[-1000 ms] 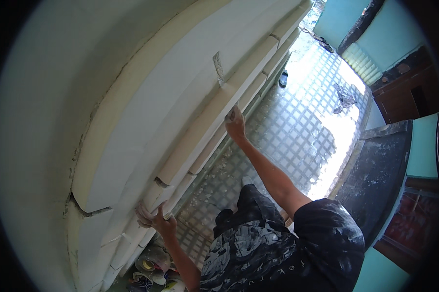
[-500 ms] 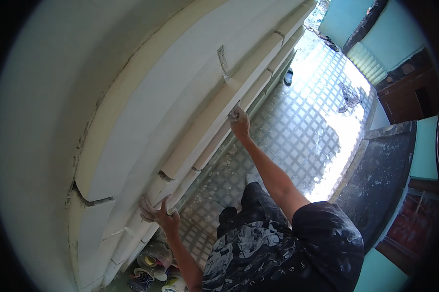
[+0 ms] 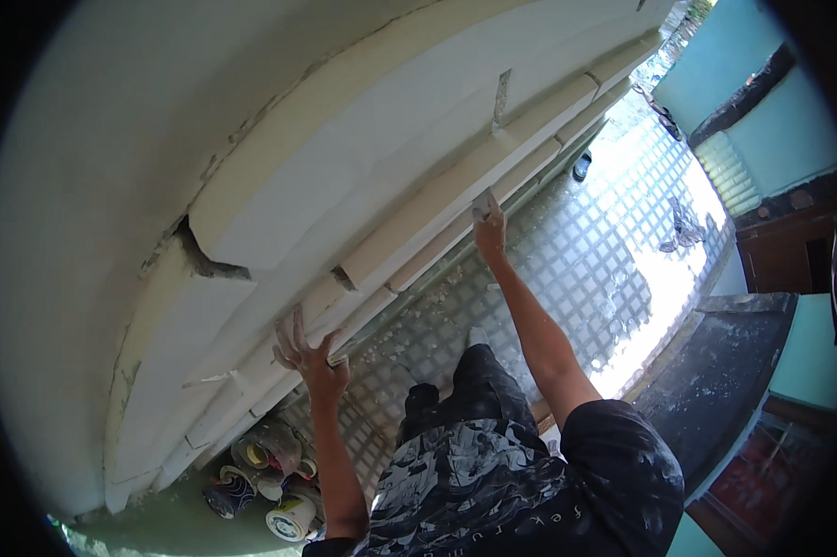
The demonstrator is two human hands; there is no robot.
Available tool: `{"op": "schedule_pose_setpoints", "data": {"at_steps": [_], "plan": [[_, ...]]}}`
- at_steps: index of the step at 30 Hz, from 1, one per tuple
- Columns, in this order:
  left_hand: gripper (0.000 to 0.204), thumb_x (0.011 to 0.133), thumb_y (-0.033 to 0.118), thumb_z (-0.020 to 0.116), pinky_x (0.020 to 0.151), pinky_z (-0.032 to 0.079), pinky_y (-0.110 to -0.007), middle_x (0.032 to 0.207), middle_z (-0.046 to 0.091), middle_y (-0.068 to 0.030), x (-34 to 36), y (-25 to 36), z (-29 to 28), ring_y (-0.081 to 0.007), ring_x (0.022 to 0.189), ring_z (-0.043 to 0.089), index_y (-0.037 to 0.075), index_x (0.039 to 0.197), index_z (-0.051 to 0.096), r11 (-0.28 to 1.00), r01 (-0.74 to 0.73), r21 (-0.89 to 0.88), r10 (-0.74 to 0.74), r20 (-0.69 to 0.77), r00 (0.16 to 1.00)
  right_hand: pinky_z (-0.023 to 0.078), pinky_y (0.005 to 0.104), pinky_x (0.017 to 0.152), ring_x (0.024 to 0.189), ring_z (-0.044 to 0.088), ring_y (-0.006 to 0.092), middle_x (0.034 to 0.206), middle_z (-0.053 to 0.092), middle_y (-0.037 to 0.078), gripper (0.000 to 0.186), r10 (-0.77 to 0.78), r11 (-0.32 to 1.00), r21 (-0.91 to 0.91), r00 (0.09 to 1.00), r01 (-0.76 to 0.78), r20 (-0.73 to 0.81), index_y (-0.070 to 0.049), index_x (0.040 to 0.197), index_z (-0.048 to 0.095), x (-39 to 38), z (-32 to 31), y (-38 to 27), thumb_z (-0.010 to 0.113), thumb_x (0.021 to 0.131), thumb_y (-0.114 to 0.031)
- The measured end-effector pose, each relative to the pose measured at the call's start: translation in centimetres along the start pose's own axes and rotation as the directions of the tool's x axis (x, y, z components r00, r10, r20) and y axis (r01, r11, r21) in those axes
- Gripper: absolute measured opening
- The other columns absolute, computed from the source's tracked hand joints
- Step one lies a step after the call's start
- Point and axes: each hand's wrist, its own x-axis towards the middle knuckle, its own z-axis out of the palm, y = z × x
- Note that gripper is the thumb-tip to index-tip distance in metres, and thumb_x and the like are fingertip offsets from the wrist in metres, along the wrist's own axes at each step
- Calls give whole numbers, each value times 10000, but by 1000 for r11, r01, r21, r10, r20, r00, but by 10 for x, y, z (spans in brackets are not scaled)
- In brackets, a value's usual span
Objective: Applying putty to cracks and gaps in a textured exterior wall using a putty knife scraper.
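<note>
A long cream-coloured stepped moulding runs along the pale wall, with open joints between its pieces. My left hand, whitened with dust or plaster, rests on its lower part, fingers spread. A small pale-and-dark bit shows beside that palm, too small to name. Farther along, my right hand is closed around a small grey scraper, whose flat end lies against the moulding's lower edge. Its handle is hidden in my fist. Near my left hand is a dark gap between two pieces.
Several tubs and containers stand on the floor at the lower left. Sunlight falls in a grid on the tiled floor. A dark slab-like surface lies to the right. A sandal and a crumpled plastic bag lie farther off.
The whole view has shifted, so the wall and floor sit farther right and more tubs show. My left hand's fingers are spread wider; my right hand still grips the scraper at the moulding.
</note>
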Motion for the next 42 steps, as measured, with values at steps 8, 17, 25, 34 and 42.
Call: {"op": "schedule_pose_setpoints", "data": {"at_steps": [8, 17, 25, 34, 42], "plan": [[367, 558, 99, 574, 1080, 125, -541, 1465, 324, -91, -19, -21, -18, -357, 1385, 168, 259, 854, 719, 982, -102, -158, 113, 60, 992, 411, 421, 927, 1049, 545, 362, 1075, 613, 200, 425, -1, 969, -73, 295, 237, 956, -120, 1193, 596, -156, -52, 23, 548, 775, -57], [317, 542, 63, 553, 1065, 204, -497, 1438, 367, -104, -135, -60, -23, -337, 1369, 235, 199, 774, 722, 964, 43, -263, -18, 97, 995, 447, 374, 858, 943, 594, 336, 1001, 633, 211, 385, 173, 983, -122, 932, -140, 318, 24, 1152, 575, -48, -32, 50, 618, 795, -112], [302, 572, 66, 538, 1064, 216, -476, 1399, 419, -82, -200, -73, -11, -312, 1342, 294, 188, 782, 718, 897, 228, -379, -217, 73, 973, 452, 352, 795, 848, 602, 290, 962, 638, 226, 351, 226, 971, -83, 753, -223, 619, 31, 1114, 601, -166, 34, -7, 627, 806, -137], [224, 619, 107, 585, 1030, 273, -465, 1372, 454, -55, -228, -129, -24, -298, 1298, 361, 184, 780, 721, 881, 274, -386, -304, -17, 953, 467, 387, 718, 760, 613, 308, 961, 646, 217, 375, 4, 989, -127, 829, 81, 559, 2, 1191, 566, -197, 25, -43, 594, 852, -155], [188, 635, 171, 657, 1045, 264, -470, 1421, 376, -111, -200, -191, -73, -345, 1327, 305, 197, 805, 736, 935, 273, -226, -333, -297, 895, 427, 373, 818, 955, 564, 328, 1058, 626, 193, 318, 108, 970, -241, 808, 42, 579, -27, 1165, 595, -366, 120, -101, 542, 881, -159]]}}
